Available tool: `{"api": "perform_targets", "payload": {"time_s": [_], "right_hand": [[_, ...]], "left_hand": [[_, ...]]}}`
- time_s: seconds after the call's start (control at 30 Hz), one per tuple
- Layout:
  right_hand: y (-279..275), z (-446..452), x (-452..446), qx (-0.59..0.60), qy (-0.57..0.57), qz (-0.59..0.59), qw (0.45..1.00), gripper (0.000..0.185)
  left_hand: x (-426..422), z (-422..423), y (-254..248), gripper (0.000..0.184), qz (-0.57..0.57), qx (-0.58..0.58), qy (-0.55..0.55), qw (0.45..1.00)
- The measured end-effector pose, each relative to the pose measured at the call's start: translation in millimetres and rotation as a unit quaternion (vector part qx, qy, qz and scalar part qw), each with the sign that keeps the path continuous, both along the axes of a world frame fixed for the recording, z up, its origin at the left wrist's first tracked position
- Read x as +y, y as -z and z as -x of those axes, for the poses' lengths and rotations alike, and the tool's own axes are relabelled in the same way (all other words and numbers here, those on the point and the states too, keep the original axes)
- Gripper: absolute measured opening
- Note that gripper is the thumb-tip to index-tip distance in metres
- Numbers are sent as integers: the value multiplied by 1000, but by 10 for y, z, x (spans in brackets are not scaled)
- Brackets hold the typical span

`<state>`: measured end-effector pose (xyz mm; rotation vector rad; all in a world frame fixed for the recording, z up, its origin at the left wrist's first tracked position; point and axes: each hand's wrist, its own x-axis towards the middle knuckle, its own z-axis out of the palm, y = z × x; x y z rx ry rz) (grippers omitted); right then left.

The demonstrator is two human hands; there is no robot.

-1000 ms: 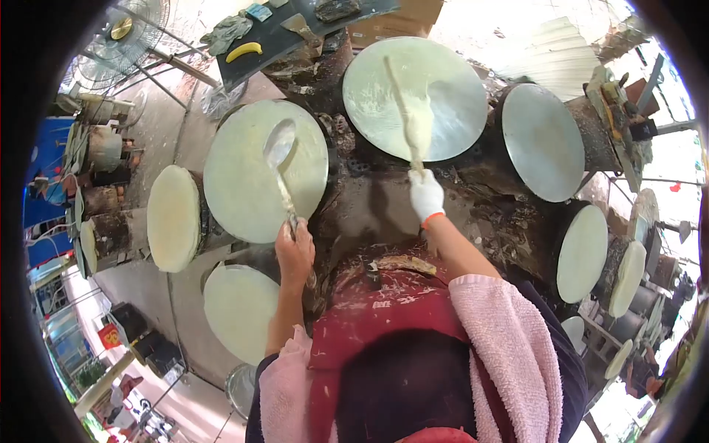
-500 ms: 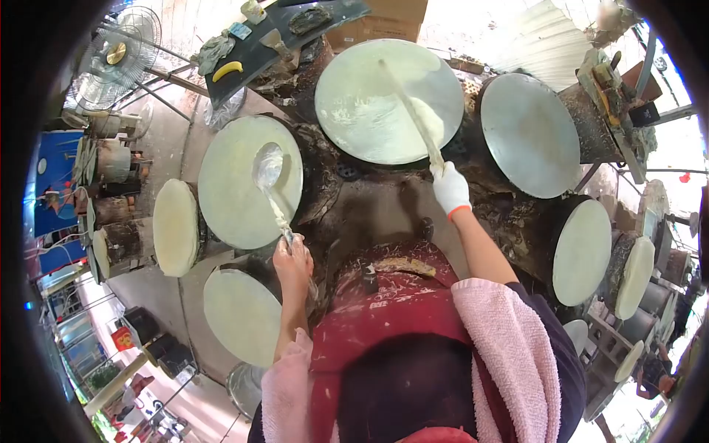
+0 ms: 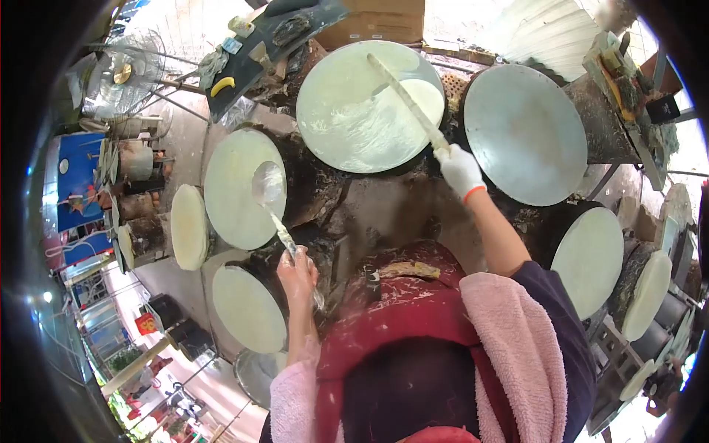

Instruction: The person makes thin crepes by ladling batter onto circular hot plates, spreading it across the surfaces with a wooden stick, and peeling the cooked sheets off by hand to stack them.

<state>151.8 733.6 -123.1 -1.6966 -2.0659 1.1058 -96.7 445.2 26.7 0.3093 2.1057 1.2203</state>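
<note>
Your right hand [image 3: 461, 171], in a white glove with an orange cuff, is closed around the near end of a long, flat, batter-coated wooden-looking stick [image 3: 406, 100]. The stick slants up and left across the large round metal griddle [image 3: 362, 170] in front of you, its far end near the upper rim. Creamy white batter [image 3: 347, 129] covers most of that griddle, streaky at lower left, smoother and thicker just right of the stick. A greyer patch shows at upper right.

Your left hand [image 3: 298, 275], bare and smeared with white, is closed around the handle of a metal ladle [image 3: 269, 184] with batter on it. The bowl is over the right side of a pale-coated round griddle [image 3: 231, 173]; can't tell if it touches.

Right of your gloved hand is a smooth grey round griddle [image 3: 524, 133], with a pale round griddle [image 3: 588, 262] below it. Below the ladle's griddle is another pale-topped disc [image 3: 249, 308]; a thick-edged cream disc [image 3: 190, 227] is to its upper left.

Farther out, at upper left, a dark flat desk [image 3: 245, 65] carries a yellow banana [image 3: 222, 86] near its left end, and a brown cardboard box [image 3: 380, 21] is behind the batter griddle. A round wire fan [image 3: 122, 74] is left of the desk. Close to you are your batter-spattered red apron [image 3: 399, 317] and a pink towel [image 3: 517, 325] over your right shoulder.
</note>
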Motion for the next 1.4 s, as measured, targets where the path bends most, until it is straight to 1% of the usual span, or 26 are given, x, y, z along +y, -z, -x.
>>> {"api": "perform_targets", "payload": {"time_s": [0.03, 0.07, 0.13, 0.17, 0.2, 0.27, 0.3, 0.33, 0.37, 0.4, 0.43, 0.53, 0.6, 0.63, 0.67, 0.7, 0.73, 0.77, 0.83, 0.87, 0.93, 0.97, 1.07, 1.2, 1.3, 1.4], "right_hand": [[-30, 29, -130, 2, -3, -3, 1000, 42], [222, -57, -285, 60, -46, -9, 997, 45], [131, -209, -599, -54, -99, 29, 993, 44], [53, -264, -582, -104, -97, 66, 988, 54], [141, -299, -509, -78, -62, 43, 994, 55], [412, -312, -152, -24, 7, -5, 1000, 57], [368, -190, 71, -49, 15, -33, 998, 58], [-24, -16, 309, -118, -14, -2, 993, 58], [188, 98, 573, -82, -2, -42, 996, 57], [22, 277, 830, -106, 4, -26, 994, 56], [148, 415, 1073, -97, 12, -76, 992, 52], [-320, 837, 1236, -87, 21, -69, 994, 46], [-163, 920, 904, 17, -39, -197, 980, 37], [-309, 857, 611, 158, -50, -252, 954, 32], [-266, 671, 360, 37, -118, -167, 978, 43], [-447, 472, 124, 172, -57, -115, 977, 52], [-385, 266, -68, 206, 0, -70, 976, 53], [16, 109, -221, 363, 75, -27, 928, 51], [150, -172, -533, 333, 222, 77, 913, 47], [-46, -281, -606, 373, 274, 291, 837, 47], [-81, -324, -641, 407, 209, 385, 801, 46], [-146, -349, -567, 413, 186, 403, 795, 43], [-164, -452, -180, 369, 188, 264, 871, 39], [-442, -479, 44, 299, 148, 395, 856, 38], [-486, -492, -99, 312, 104, 380, 865, 42], [-304, -516, -440, 271, 134, 217, 928, 47]], "left_hand": [[60, -19, -4, 18, 5, -2, 6, 1000], [94, -25, 3, 19, -5, -5, 14, 1000], [126, -30, 49, 19, -28, -12, 25, 999], [136, -21, 84, 21, -26, -22, 21, 999], [140, -28, 76, 21, -22, -29, 17, 999], [192, -83, 56, 21, -16, -42, 8, 999], [209, -120, 15, 22, -9, -36, 6, 999], [210, -133, 16, 21, -3, -34, 0, 999], [194, -138, 17, 20, 3, -31, -5, 999], [184, -141, 16, 20, 8, -28, -12, 1000], [176, -151, -3, 19, 11, -25, -13, 1000], [124, -151, 10, 18, 2, -24, -12, 1000], [104, -119, 26, 23, 5, -26, -12, 1000], [100, -121, 3, 22, 11, -28, -14, 999], [107, -123, -11, 22, 14, -30, -17, 999], [131, -125, 10, 22, 23, -30, -30, 999], [161, -120, 0, 19, 12, -34, -26, 999], [190, -127, -12, 17, 1, -37, -24, 999], [242, -150, -6, 16, -13, -36, -6, 999], [315, -157, 3, 17, -18, -39, 6, 999], [500, -181, 24, 18, -27, -45, 28, 998], [645, -203, -38, 20, -2, -36, 46, 998], [1028, -96, 35, 26, -30, -39, 95, 994], [1822, 175, 169, 22, -89, -45, 175, 980], [2645, 385, 354, 18, -102, -74, 235, 964], [3252, 493, 716, 15, -81, -136, 284, 946]]}}
